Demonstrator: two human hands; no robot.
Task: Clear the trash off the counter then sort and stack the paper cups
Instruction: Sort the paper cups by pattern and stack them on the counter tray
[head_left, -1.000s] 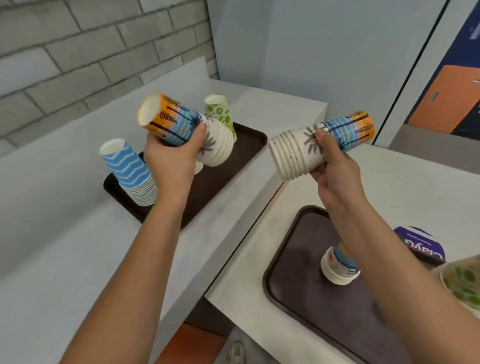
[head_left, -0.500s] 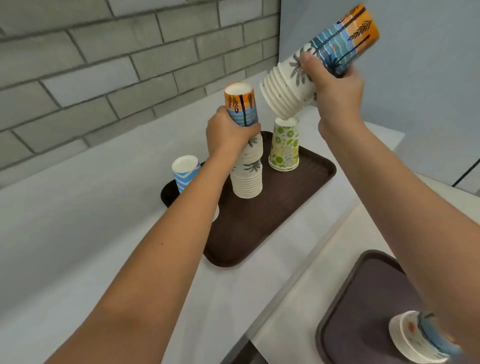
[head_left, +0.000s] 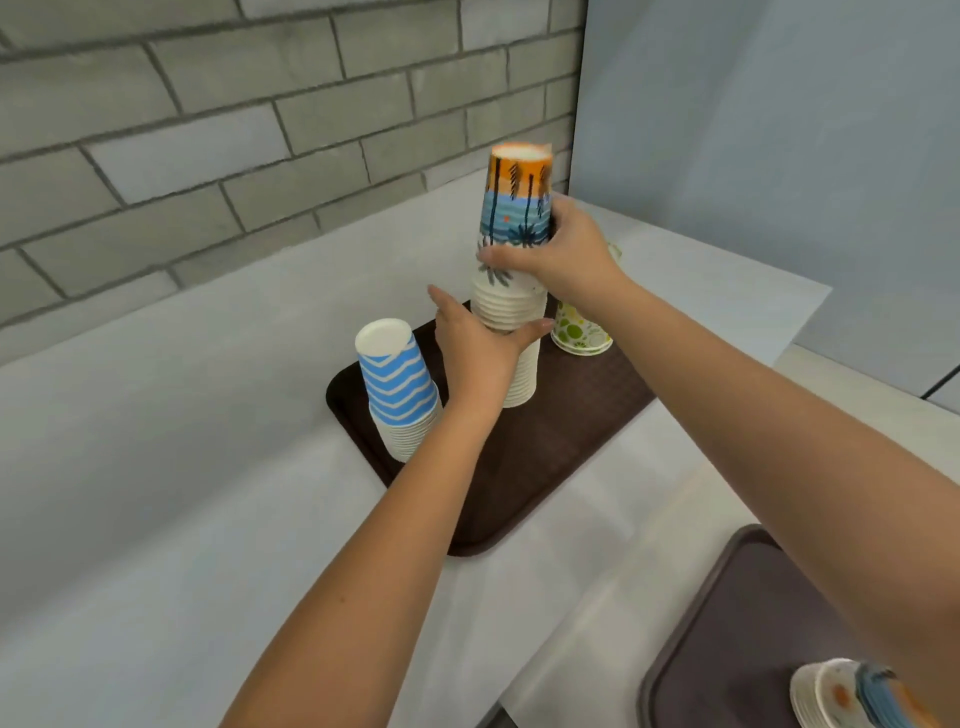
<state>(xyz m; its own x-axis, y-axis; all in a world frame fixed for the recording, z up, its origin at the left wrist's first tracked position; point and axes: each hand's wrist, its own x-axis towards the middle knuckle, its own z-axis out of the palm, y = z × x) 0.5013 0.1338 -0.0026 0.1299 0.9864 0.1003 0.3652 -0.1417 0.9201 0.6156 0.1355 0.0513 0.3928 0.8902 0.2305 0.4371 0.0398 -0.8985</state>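
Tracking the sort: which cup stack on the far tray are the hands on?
The palm-print stack, orange on top, in the middle: left hand grips low, right hand high. The blue zigzag stack and green-print cup flank it.

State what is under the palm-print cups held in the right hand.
A lower stack of white-rimmed cups standing on the brown tray, held by the left hand. The right hand partly covers the join, so how deep the palm-print cups sit cannot be seen.
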